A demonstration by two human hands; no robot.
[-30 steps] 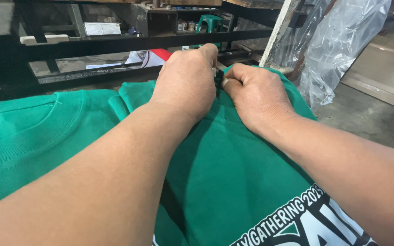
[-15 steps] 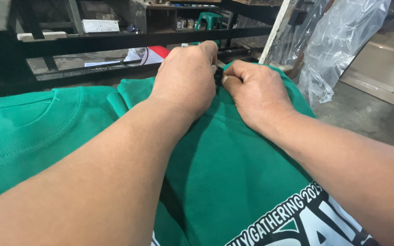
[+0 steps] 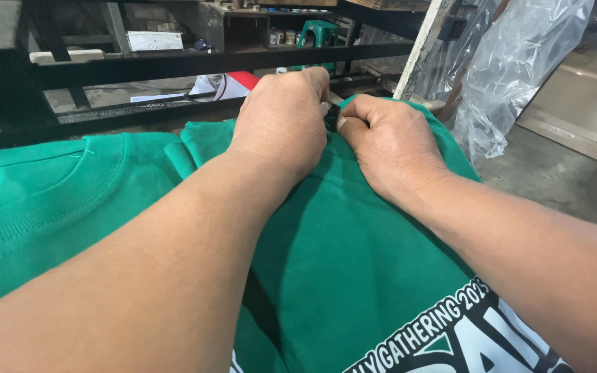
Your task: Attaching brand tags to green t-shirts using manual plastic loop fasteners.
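Green shirt (image 3: pixel 354 255), left hand (image 3: pixel 281 121), right hand (image 3: pixel 388 141) pinching hidden collar

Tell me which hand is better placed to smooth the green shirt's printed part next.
Probably right: the right hand grips the green shirt at its far edge, and its forearm runs beside the print. The left hand lies farther from it.
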